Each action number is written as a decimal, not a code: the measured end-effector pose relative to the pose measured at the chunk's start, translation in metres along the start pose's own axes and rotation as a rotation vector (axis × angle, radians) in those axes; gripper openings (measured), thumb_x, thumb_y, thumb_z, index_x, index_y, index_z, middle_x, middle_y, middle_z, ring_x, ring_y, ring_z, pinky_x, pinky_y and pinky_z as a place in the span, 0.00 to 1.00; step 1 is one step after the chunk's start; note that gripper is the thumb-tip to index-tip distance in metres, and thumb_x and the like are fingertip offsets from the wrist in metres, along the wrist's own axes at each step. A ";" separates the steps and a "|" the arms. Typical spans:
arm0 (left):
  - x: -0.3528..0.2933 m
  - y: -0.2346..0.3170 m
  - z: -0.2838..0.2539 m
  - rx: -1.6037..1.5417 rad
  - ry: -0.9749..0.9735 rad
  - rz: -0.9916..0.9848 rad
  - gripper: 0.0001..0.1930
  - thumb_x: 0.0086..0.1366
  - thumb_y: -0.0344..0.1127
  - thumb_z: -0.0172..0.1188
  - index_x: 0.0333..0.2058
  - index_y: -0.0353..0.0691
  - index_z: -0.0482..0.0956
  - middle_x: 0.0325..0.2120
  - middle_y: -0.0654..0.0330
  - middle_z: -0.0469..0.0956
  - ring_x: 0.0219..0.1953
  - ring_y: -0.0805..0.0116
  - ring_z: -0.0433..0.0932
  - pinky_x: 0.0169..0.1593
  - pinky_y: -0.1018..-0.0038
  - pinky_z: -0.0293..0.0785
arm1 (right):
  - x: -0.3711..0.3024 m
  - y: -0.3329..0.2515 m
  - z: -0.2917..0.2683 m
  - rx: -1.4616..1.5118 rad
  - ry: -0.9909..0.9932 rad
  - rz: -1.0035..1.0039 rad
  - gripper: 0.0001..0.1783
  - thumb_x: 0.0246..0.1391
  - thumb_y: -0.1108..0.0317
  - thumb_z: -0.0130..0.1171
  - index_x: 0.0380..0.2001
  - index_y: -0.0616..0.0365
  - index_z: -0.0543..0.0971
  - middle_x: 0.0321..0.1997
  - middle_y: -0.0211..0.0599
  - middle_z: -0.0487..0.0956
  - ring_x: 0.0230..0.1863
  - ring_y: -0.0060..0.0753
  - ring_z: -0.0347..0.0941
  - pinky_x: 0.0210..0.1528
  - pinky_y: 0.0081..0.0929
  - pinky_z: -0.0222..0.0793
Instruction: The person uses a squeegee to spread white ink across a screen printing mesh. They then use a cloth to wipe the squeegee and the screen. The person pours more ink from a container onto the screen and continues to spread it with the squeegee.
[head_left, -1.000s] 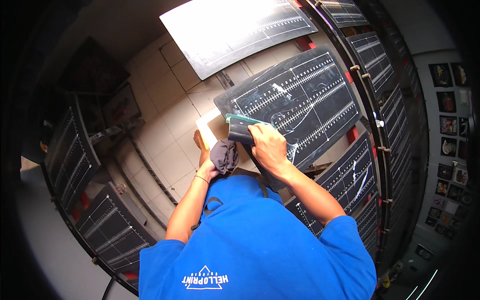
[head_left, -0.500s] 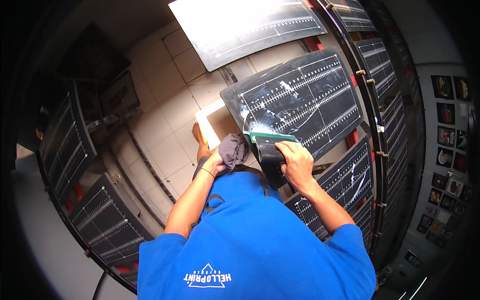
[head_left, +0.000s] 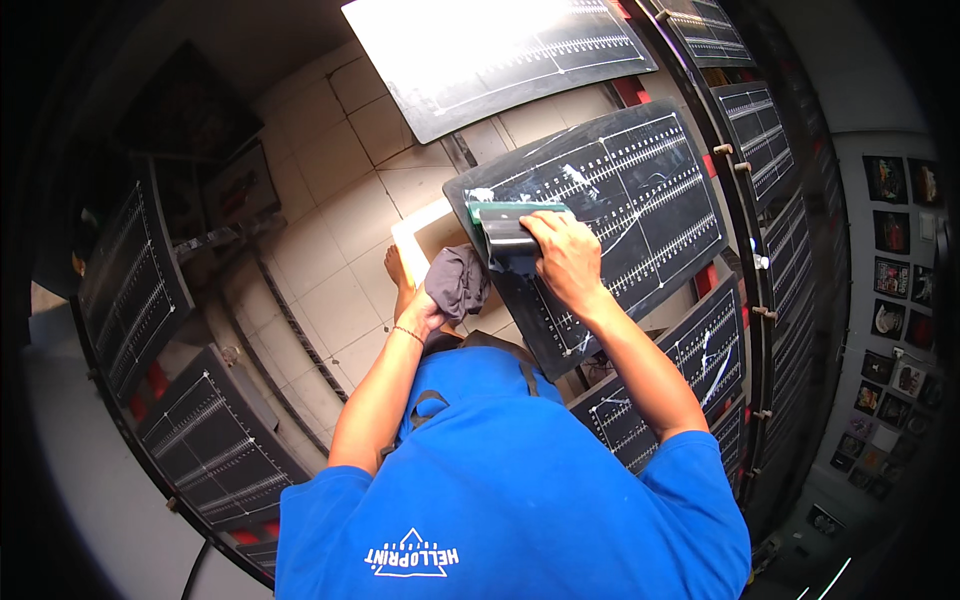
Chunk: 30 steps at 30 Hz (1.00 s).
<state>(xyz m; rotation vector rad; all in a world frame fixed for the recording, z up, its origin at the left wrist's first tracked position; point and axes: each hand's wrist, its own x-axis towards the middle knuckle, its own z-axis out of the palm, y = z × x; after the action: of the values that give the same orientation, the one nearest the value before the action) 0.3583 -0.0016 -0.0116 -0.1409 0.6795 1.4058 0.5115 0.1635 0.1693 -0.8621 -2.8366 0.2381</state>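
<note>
My right hand [head_left: 570, 258] grips a squeegee [head_left: 510, 234] with a dark holder and a green blade. The blade lies across the left part of a black printing board [head_left: 650, 225] marked with white grid lines and scales. Wet-looking streaks and whitish smears show on the board's far half. My left hand [head_left: 424, 310] is closed around a crumpled grey cloth [head_left: 460, 284], just left of the board's edge; some of its fingers are hidden by the cloth.
Another black board [head_left: 540, 65], partly washed out by glare, sits beyond this one; a smeared board [head_left: 690, 355] is nearer me. More boards [head_left: 135, 295] line the left. A dark rail [head_left: 735, 170] runs along the right. Pale tiles [head_left: 330, 230] cover the floor.
My right hand has moved the squeegee away from me and to the left across the board. My left hand and the cloth have shifted slightly away from me.
</note>
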 end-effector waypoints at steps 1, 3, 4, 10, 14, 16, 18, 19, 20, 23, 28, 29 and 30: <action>-0.001 0.004 0.003 0.001 -0.014 -0.009 0.23 0.75 0.41 0.48 0.64 0.36 0.66 0.58 0.54 0.75 0.56 0.61 0.78 0.61 0.63 0.75 | -0.014 0.002 -0.003 0.003 -0.005 -0.017 0.28 0.37 0.79 0.60 0.47 0.53 0.80 0.49 0.34 0.81 0.50 0.39 0.77 0.49 0.33 0.73; -0.003 0.002 -0.005 -0.029 -0.005 -0.026 0.24 0.76 0.41 0.48 0.64 0.36 0.66 0.58 0.54 0.75 0.57 0.61 0.78 0.62 0.63 0.75 | -0.044 0.004 -0.016 0.033 -0.061 0.001 0.29 0.35 0.79 0.60 0.48 0.53 0.80 0.49 0.33 0.81 0.53 0.38 0.77 0.53 0.33 0.73; -0.004 0.002 -0.008 -0.042 -0.002 -0.034 0.24 0.76 0.42 0.48 0.64 0.35 0.66 0.58 0.54 0.75 0.57 0.61 0.78 0.62 0.64 0.75 | -0.059 0.005 -0.019 0.020 -0.082 0.025 0.30 0.33 0.79 0.60 0.48 0.54 0.80 0.49 0.34 0.81 0.52 0.40 0.77 0.53 0.35 0.73; -0.011 -0.003 0.000 -0.019 0.052 -0.045 0.23 0.76 0.41 0.47 0.63 0.34 0.67 0.57 0.53 0.75 0.56 0.61 0.78 0.61 0.63 0.76 | -0.083 -0.004 -0.016 0.019 -0.035 0.081 0.31 0.32 0.80 0.60 0.47 0.55 0.81 0.48 0.35 0.82 0.50 0.42 0.77 0.53 0.35 0.73; -0.006 -0.001 0.004 -0.065 0.010 -0.089 0.22 0.75 0.38 0.50 0.63 0.37 0.67 0.57 0.55 0.75 0.56 0.62 0.78 0.61 0.64 0.75 | -0.019 -0.012 0.007 0.012 0.075 0.041 0.29 0.34 0.80 0.60 0.47 0.55 0.81 0.48 0.35 0.81 0.50 0.40 0.77 0.52 0.34 0.73; -0.007 0.004 0.014 -0.009 0.045 -0.063 0.21 0.76 0.40 0.48 0.62 0.35 0.67 0.55 0.53 0.76 0.55 0.61 0.79 0.60 0.63 0.77 | 0.014 -0.008 0.014 0.019 0.116 0.045 0.27 0.36 0.79 0.60 0.46 0.54 0.81 0.47 0.34 0.81 0.49 0.39 0.77 0.51 0.34 0.73; -0.004 0.005 0.001 0.006 0.057 -0.041 0.22 0.77 0.40 0.46 0.62 0.35 0.67 0.56 0.53 0.76 0.55 0.60 0.79 0.61 0.62 0.76 | 0.037 -0.002 0.019 0.001 0.094 0.052 0.26 0.37 0.79 0.61 0.45 0.53 0.81 0.47 0.34 0.81 0.49 0.39 0.77 0.50 0.34 0.73; -0.003 0.006 -0.006 0.008 0.078 -0.035 0.22 0.77 0.40 0.45 0.63 0.35 0.67 0.56 0.53 0.76 0.55 0.60 0.79 0.61 0.62 0.76 | 0.040 0.000 0.017 -0.001 0.115 0.049 0.26 0.37 0.78 0.61 0.45 0.52 0.81 0.46 0.33 0.81 0.48 0.39 0.77 0.49 0.34 0.73; -0.004 0.008 -0.010 0.008 0.098 -0.031 0.22 0.77 0.40 0.45 0.63 0.35 0.67 0.57 0.53 0.76 0.55 0.60 0.79 0.61 0.62 0.76 | 0.041 0.005 0.018 -0.014 0.118 0.054 0.26 0.37 0.79 0.60 0.45 0.52 0.81 0.46 0.33 0.82 0.48 0.39 0.78 0.49 0.34 0.74; -0.009 0.016 -0.022 -0.031 0.038 -0.043 0.22 0.76 0.41 0.48 0.63 0.37 0.67 0.58 0.55 0.75 0.56 0.63 0.78 0.61 0.63 0.75 | 0.038 0.030 0.014 -0.056 0.154 0.095 0.25 0.36 0.80 0.59 0.44 0.52 0.82 0.45 0.33 0.82 0.45 0.41 0.79 0.47 0.35 0.75; -0.021 0.024 -0.015 -0.046 0.051 -0.066 0.23 0.76 0.44 0.49 0.63 0.39 0.69 0.54 0.59 0.77 0.53 0.66 0.79 0.58 0.66 0.77 | 0.040 0.082 -0.006 -0.126 0.172 0.266 0.21 0.40 0.78 0.61 0.42 0.50 0.83 0.42 0.32 0.83 0.43 0.42 0.79 0.45 0.38 0.76; -0.023 0.024 -0.016 -0.071 0.056 -0.055 0.23 0.76 0.44 0.49 0.62 0.39 0.69 0.54 0.59 0.77 0.53 0.66 0.79 0.57 0.66 0.77 | 0.040 0.083 -0.008 -0.091 0.168 0.292 0.21 0.41 0.78 0.61 0.42 0.50 0.83 0.42 0.32 0.83 0.43 0.42 0.79 0.45 0.38 0.76; -0.024 0.022 -0.016 -0.096 0.062 -0.045 0.22 0.76 0.44 0.49 0.62 0.39 0.69 0.53 0.59 0.78 0.52 0.66 0.80 0.57 0.66 0.77 | 0.038 0.081 -0.010 -0.056 0.164 0.317 0.20 0.42 0.77 0.61 0.42 0.50 0.83 0.43 0.32 0.83 0.44 0.43 0.79 0.46 0.39 0.75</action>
<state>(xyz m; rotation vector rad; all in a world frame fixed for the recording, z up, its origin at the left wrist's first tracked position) 0.3316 -0.0259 -0.0053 -0.2743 0.6564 1.3958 0.5259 0.2526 0.1675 -1.2803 -2.5574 0.1200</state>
